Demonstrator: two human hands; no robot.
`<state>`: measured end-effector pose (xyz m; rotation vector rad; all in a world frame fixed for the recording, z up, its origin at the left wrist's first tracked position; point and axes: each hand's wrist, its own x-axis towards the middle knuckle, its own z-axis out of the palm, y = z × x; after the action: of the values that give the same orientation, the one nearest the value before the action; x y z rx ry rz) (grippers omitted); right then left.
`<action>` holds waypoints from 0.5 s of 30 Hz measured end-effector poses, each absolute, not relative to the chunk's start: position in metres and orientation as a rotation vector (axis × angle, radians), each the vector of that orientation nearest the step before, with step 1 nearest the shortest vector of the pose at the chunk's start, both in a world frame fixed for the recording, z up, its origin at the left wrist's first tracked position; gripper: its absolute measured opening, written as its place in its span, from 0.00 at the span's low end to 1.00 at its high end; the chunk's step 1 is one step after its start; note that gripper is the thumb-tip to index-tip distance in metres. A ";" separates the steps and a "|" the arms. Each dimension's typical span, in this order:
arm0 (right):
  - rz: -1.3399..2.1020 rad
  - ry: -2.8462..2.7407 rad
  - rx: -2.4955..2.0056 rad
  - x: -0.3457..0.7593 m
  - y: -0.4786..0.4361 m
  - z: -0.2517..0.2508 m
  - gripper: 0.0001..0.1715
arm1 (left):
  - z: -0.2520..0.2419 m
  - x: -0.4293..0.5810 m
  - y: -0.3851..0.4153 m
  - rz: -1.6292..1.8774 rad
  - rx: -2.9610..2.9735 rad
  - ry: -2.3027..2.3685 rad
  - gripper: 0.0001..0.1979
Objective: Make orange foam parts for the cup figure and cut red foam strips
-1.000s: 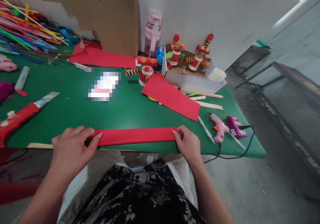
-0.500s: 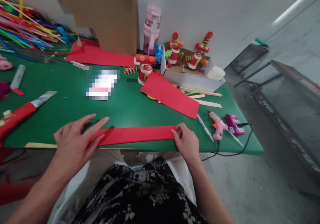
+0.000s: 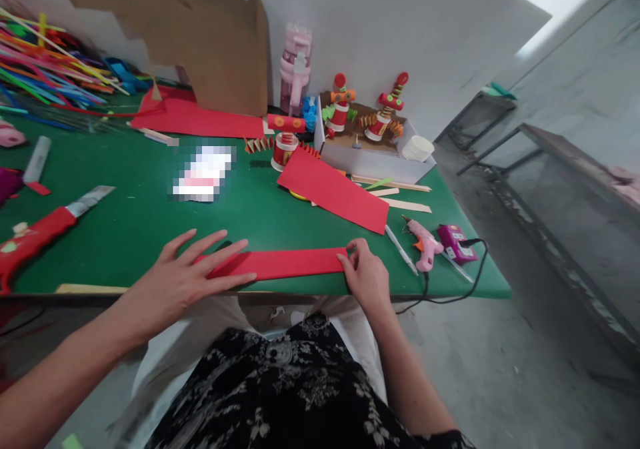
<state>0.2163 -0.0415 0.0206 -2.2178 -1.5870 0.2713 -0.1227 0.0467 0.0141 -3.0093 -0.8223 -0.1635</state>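
A long folded strip of red paper (image 3: 295, 263) lies flat along the front edge of the green tabletop (image 3: 150, 235). My left hand (image 3: 183, 281) spreads its fingers over the strip's left end and partly hides it. At the other end, the thumb and fingers of my right hand (image 3: 369, 272) pinch the strip. Behind it, a wider red paper sheet (image 3: 335, 192) rests at a slant. A white pen (image 3: 401, 250) lies just right of that sheet, with a pink glue gun (image 3: 425, 243) beside it.
A paper-cup figure (image 3: 285, 149) stands behind the sheet. Two more figures and stacked paper cups (image 3: 419, 149) are in a cardboard tray (image 3: 375, 162). A red-handled knife (image 3: 45, 235) lies at left. A purple box (image 3: 457, 243) with a black cable sits near the right edge.
My left hand has slid right along the strip, and its fingers have fanned out and flattened. My right hand keeps its pinch at the right end. The whole view has shifted slightly.
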 end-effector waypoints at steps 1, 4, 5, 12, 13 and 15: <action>0.270 -1.585 -2.218 0.216 -0.041 0.021 0.05 | 0.016 -0.122 0.047 -0.171 -3.019 -0.821 0.41; 0.264 -1.583 -2.219 0.216 -0.041 0.021 0.05 | 0.024 -0.118 0.045 -0.173 -3.054 -0.841 0.42; 0.267 -1.583 -2.221 0.216 -0.041 0.021 0.05 | 0.026 -0.117 0.045 -0.171 -3.062 -0.843 0.43; 0.258 -1.587 -2.215 0.216 -0.042 0.022 0.05 | 0.019 -0.119 0.049 -0.192 -3.074 -0.792 0.42; 0.257 -1.589 -2.214 0.215 -0.042 0.022 0.05 | 0.018 -0.120 0.049 -0.193 -3.075 -0.789 0.42; 0.253 -1.594 -2.213 0.215 -0.042 0.021 0.05 | 0.017 -0.120 0.050 -0.177 -3.080 -0.794 0.41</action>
<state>0.2146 -0.0418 0.0215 -2.2133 -1.5940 0.2531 -0.1198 0.0500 0.0174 -3.0801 -0.7942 -0.1773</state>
